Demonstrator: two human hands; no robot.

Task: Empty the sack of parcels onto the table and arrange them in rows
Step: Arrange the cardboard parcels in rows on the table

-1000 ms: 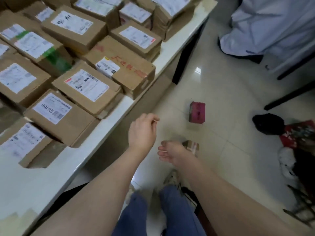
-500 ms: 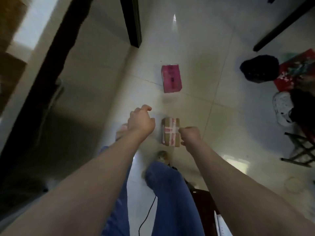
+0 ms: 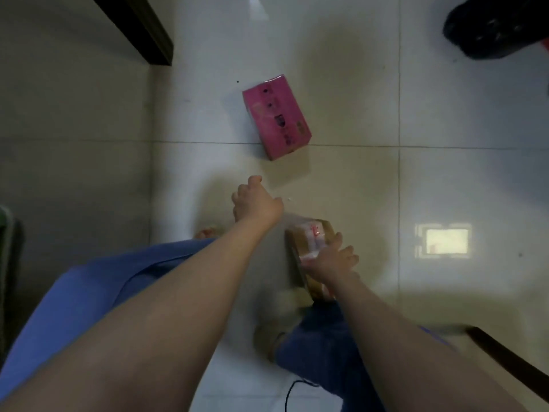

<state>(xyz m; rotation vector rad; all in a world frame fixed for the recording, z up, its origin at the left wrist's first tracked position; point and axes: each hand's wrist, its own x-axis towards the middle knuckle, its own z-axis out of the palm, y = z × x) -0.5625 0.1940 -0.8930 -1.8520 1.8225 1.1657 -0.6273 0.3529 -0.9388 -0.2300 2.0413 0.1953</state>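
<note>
While the person bends over the tiled floor (image 3: 445, 99), head view shows both stray parcels down there, none on a table.

Right hand (image 3: 331, 261) lies on the brown taped parcel (image 3: 310, 243) beside the right foot. Its fingers (image 3: 347, 251) are spread across the top and far edge, touching, with no clamp visible yet. That parcel's long axis runs away from the feet, roughly in line with the right forearm, so a grab across the short sides looks easiest.

Left hand (image 3: 257, 200) is loosely curled and holds nothing. It hangs between the two parcels. Pink parcel (image 3: 276, 117) lies ahead of it and slightly right, apart, long axis also pointing away. The left hand is clearly the nearer one for it.

Dark table leg (image 3: 142, 28) upper left, black bag (image 3: 499, 28) upper right.
</note>
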